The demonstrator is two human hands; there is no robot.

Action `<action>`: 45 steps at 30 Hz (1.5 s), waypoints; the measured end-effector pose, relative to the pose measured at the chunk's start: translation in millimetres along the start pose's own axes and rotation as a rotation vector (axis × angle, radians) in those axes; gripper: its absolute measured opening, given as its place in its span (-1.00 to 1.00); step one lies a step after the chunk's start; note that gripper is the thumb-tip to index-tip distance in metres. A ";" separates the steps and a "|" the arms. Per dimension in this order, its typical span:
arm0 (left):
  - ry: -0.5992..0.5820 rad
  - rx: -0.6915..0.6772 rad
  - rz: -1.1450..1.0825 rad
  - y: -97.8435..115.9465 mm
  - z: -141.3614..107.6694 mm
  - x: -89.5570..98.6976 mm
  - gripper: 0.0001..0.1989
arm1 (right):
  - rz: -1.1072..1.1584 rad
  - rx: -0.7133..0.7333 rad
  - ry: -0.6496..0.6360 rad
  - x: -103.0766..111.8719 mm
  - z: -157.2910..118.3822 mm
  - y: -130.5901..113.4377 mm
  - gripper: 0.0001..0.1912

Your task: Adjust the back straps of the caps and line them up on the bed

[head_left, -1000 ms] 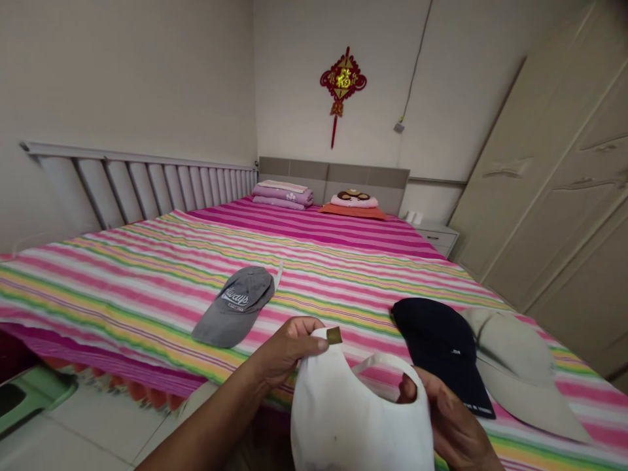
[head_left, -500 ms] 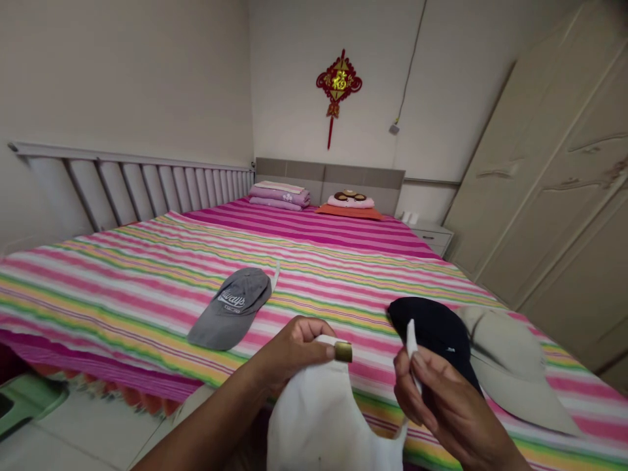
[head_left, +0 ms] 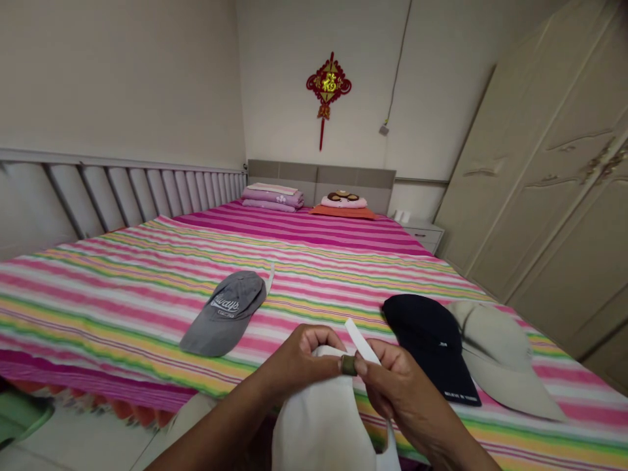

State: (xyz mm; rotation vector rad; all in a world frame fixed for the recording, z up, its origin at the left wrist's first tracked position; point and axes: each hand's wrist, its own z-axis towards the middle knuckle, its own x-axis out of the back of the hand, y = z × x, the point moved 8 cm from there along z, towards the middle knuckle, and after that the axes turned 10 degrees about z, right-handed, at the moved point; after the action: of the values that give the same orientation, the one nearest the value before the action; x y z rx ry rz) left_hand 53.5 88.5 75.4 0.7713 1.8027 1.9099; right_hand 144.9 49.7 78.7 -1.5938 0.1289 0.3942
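Now my left hand [head_left: 304, 360] pinches the small brass buckle [head_left: 348, 365] of the white cloth cap [head_left: 318, 425], low at six o'clock; my right hand [head_left: 397, 392] grips its white strap [head_left: 360, 343]. At ten o'clock a grey cap [head_left: 226, 313] lies on the striped bed [head_left: 147, 275].

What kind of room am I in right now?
Most likely a home bedroom: a large bed under a striped sheet, folded bedding stacked at the headboard, and a tall wardrobe along the wall. Caps lie on the bed.
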 end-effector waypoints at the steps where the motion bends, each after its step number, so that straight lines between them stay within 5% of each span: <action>1: 0.000 -0.095 0.013 7.1 -0.8 -0.5 -0.76 | 0.022 0.001 -0.001 -0.1 0.0 0.4 -0.69; 4: 0.046 -0.406 0.142 30.2 -8.8 0.2 -0.71 | 0.103 0.004 -0.014 -1.6 -0.3 0.9 -0.71; 7: 0.163 -0.536 0.292 41.5 -15.5 3.1 -0.78 | 0.140 0.005 -0.004 -2.0 -1.1 1.0 -0.71; 10: 0.162 -0.423 0.135 33.5 -11.7 3.3 -0.84 | 0.143 0.022 0.016 -0.6 -2.4 -1.0 -0.72; 14: 0.067 -0.174 -0.361 7.8 -3.3 -4.6 -0.83 | 0.211 0.050 0.066 5.8 -5.4 -6.0 -0.69; 18: 0.066 -0.118 -0.563 0.3 0.7 -7.3 -0.77 | 0.183 0.028 0.081 8.4 -8.6 -9.8 -0.69; 29: 0.081 -0.082 -0.573 0.4 1.1 -6.9 -0.76 | 0.151 -0.019 0.078 4.1 -5.5 -3.9 -0.73; 45: 0.166 -0.205 -0.378 10.1 -5.3 4.4 -0.84 | 0.062 0.012 0.108 2.4 -7.6 -5.6 -0.70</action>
State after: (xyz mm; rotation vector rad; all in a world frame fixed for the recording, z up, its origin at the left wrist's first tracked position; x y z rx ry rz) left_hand 47.5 86.4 85.8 0.1883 1.6650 1.9025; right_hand 150.2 43.0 83.3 -1.6022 0.2630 0.3549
